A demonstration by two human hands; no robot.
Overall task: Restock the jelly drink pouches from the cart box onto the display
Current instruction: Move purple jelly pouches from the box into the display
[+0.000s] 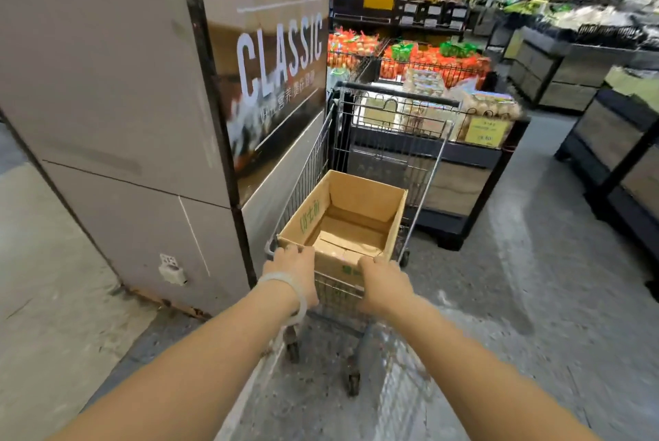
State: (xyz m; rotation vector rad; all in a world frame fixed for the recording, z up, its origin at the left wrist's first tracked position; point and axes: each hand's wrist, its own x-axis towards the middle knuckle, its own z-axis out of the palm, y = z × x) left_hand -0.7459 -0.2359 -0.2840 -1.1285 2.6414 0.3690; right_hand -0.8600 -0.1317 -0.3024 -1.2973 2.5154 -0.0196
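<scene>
"CLASSIC" pillar [281, 58], green-printed box [342, 215], cart [388, 140]

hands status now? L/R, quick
Left hand: curled over the cart handle, gripping it beside the cardboard box.
Right hand: gripping the same handle at the box's near edge.

Two bare forearms, uncovered by any sleeve, extend from the bottom of the head view to the left hand [293, 274] and right hand [383, 285]. A pale, translucent bangle [290, 289] circles the left wrist; the right wrist carries nothing.
</scene>
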